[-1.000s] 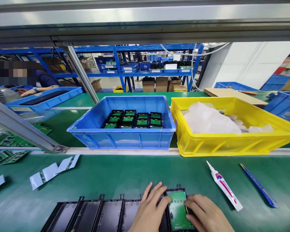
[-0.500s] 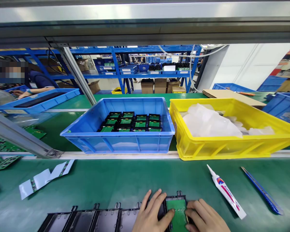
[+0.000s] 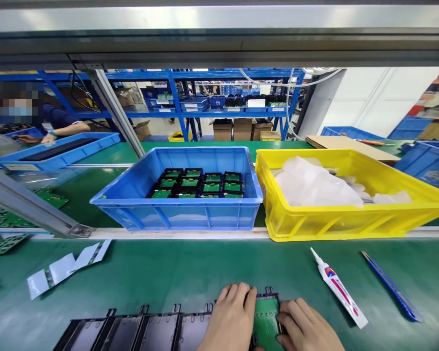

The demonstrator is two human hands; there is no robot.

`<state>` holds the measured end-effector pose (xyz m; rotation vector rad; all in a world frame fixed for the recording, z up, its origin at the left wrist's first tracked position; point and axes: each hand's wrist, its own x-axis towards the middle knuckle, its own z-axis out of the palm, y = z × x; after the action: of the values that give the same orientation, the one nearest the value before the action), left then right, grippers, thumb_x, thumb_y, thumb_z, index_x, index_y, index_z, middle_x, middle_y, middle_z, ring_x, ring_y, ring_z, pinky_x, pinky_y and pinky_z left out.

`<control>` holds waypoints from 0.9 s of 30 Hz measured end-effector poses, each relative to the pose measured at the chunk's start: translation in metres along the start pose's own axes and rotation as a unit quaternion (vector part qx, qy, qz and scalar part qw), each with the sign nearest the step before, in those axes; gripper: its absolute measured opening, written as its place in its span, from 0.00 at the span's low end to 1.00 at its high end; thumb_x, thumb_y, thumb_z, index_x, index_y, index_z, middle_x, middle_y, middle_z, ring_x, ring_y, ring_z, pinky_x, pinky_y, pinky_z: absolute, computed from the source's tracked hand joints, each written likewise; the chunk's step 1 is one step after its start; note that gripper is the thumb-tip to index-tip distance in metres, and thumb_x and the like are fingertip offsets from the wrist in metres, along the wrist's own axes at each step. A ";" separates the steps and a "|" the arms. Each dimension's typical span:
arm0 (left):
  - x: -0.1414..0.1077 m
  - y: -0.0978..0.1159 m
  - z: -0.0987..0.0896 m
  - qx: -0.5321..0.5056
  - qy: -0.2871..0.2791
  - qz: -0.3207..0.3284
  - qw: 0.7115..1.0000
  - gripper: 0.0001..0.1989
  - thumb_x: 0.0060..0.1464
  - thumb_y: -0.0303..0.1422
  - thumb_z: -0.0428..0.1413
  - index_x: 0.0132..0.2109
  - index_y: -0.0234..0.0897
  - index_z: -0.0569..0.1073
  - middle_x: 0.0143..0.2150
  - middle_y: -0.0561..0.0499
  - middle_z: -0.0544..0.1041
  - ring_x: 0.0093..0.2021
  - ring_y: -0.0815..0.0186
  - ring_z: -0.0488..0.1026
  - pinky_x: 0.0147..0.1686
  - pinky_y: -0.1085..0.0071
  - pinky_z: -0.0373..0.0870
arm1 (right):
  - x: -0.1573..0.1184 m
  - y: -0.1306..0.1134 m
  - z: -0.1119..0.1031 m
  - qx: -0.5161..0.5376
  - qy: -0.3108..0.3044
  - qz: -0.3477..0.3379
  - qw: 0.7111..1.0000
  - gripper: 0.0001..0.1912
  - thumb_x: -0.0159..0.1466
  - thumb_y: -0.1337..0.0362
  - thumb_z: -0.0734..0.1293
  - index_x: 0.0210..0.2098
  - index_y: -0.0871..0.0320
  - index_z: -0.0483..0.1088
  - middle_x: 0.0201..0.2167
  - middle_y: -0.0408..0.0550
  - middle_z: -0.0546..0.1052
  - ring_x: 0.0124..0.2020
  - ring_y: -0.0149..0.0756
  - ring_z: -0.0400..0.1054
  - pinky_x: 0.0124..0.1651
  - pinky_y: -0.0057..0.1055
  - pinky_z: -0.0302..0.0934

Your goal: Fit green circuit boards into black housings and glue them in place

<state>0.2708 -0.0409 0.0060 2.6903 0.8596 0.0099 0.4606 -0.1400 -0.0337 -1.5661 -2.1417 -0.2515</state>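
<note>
A green circuit board (image 3: 267, 321) lies in the rightmost black case (image 3: 272, 295) at the bottom of the head view. My left hand (image 3: 231, 317) is at its left side, fingers bent together over the case's edge; whatever they grip is hidden. My right hand (image 3: 304, 324) has curled fingers pressed along the board's right edge. Several black cases (image 3: 159, 331) stand in a row to the left. A white glue tube (image 3: 339, 287) and a blue cutter knife (image 3: 391, 286) lie to the right.
Behind are a blue bin (image 3: 190, 214) of cased boards and a yellow bin (image 3: 329, 224) with white plastic bags. White-covered strips (image 3: 64, 269) lie left. A metal post (image 3: 40, 200) slants at the left, and a person's arm (image 3: 64, 129) reaches over a blue tray (image 3: 58, 153).
My left hand has drawn its fingers in, and its thumb has left the board's face. My right hand remains at the right edge. The view has shifted slightly.
</note>
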 end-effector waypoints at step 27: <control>0.012 0.015 -0.019 0.007 -0.075 -0.053 0.996 0.37 0.40 0.37 0.68 0.57 0.26 0.71 0.50 0.39 0.73 0.52 0.47 0.70 0.61 0.51 0.62 | 0.002 -0.013 0.002 -0.108 -0.024 0.004 0.994 0.17 0.69 0.74 0.49 0.32 0.56 0.65 0.33 0.45 0.69 0.30 0.33 0.65 0.28 0.30 0.58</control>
<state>0.2873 -0.0405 0.0271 2.6150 0.9558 -0.2214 0.4474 -0.1421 -0.0329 -1.7146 -2.2050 -0.4597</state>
